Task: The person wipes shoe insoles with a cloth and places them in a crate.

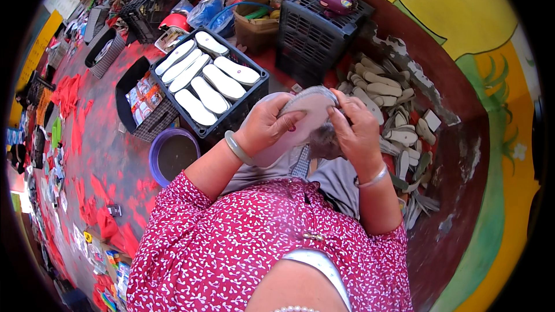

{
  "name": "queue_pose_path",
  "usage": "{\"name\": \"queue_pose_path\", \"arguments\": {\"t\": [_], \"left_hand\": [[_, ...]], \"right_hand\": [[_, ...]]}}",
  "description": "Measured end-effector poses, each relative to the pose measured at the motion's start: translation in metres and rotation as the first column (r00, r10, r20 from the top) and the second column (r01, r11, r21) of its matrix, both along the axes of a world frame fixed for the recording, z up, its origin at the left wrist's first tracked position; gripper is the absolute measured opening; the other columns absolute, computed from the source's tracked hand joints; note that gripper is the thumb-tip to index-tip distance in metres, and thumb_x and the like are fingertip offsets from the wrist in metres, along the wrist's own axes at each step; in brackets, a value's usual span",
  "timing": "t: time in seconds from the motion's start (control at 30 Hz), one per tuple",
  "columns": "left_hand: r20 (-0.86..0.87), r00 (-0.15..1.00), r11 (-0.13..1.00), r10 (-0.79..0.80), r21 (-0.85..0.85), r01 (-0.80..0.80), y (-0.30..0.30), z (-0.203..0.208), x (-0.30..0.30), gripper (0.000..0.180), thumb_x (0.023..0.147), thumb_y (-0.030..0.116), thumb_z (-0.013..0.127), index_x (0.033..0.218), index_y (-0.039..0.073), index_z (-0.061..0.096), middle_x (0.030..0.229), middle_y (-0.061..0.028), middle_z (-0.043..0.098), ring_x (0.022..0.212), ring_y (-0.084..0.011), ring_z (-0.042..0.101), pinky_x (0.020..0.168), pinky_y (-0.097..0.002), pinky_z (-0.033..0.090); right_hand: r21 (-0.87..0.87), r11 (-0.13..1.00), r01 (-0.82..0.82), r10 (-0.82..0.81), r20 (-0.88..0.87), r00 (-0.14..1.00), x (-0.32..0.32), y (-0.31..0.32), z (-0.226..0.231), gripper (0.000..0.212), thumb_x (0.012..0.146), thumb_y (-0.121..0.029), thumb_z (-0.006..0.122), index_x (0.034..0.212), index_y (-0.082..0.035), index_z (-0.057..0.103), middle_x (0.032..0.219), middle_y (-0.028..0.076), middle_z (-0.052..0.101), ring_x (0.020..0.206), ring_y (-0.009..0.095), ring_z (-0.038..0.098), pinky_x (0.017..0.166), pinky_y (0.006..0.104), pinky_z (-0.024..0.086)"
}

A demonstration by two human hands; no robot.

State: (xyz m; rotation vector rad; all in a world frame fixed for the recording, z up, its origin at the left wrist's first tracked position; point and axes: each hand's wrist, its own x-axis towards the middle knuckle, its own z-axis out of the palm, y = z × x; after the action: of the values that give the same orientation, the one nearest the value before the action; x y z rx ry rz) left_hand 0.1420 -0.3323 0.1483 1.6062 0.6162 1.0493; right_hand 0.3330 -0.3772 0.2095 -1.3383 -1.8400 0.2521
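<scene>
Above my lap, my left hand [267, 122] and my right hand [356, 130] grip a pale shoe insole [309, 117] between them. Its rounded end points away from me and has a greyish layered rim. My left thumb presses on its face, while my right fingers pinch the far right edge. A smooth pale pinkish surface [270, 155] shows below my left hand; I cannot make out whether it belongs to the same piece. Ahead to the left, a black plastic crate [265, 89] carries several white insoles [222, 84] lying side by side.
On the right, a heap of loose insoles [384, 88] lies against the wall [457, 156]. An upturned black crate [312, 34] stands ahead, beside a brown bin [250, 36]. At left are a purple-rimmed basin [155, 164], a woven basket [159, 127] of packets and red scraps [69, 89].
</scene>
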Motion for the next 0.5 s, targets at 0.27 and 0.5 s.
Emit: {"name": "queue_pose_path", "arguments": {"t": [0.27, 0.5], "left_hand": [[-0.039, 0.93, 0.931, -0.365, -0.012, 0.364, -0.002, 0.006, -0.023, 0.022, 0.09, 0.02, 0.058, 0.101, 0.001, 0.058, 0.075, -0.0054, 0.06, 0.067, -0.0108, 0.059, 0.061, -0.0255, 0.047], [-0.246, 0.945, 0.971, -0.215, 0.048, 0.233, -0.003, -0.003, -0.027, 0.021, 0.09, 0.021, 0.057, 0.097, 0.001, 0.057, 0.073, -0.0095, 0.061, 0.066, -0.0193, 0.061, 0.058, -0.031, 0.046]], "right_hand": [[-0.414, 0.751, -0.515, 0.195, -0.605, 0.772, 0.023, -0.017, 0.013, 0.019, 0.079, 0.0, 0.061, 0.097, 0.006, 0.065, 0.076, 0.003, 0.057, 0.064, 0.009, 0.051, 0.057, 0.0221, 0.038], [-0.538, 0.737, -0.408, 0.042, -0.567, 0.823, 0.007, -0.019, 0.001, 0.029, 0.087, -0.011, 0.059, 0.112, 0.004, 0.059, 0.081, 0.004, 0.059, 0.068, 0.009, 0.054, 0.059, 0.0217, 0.041]]}}
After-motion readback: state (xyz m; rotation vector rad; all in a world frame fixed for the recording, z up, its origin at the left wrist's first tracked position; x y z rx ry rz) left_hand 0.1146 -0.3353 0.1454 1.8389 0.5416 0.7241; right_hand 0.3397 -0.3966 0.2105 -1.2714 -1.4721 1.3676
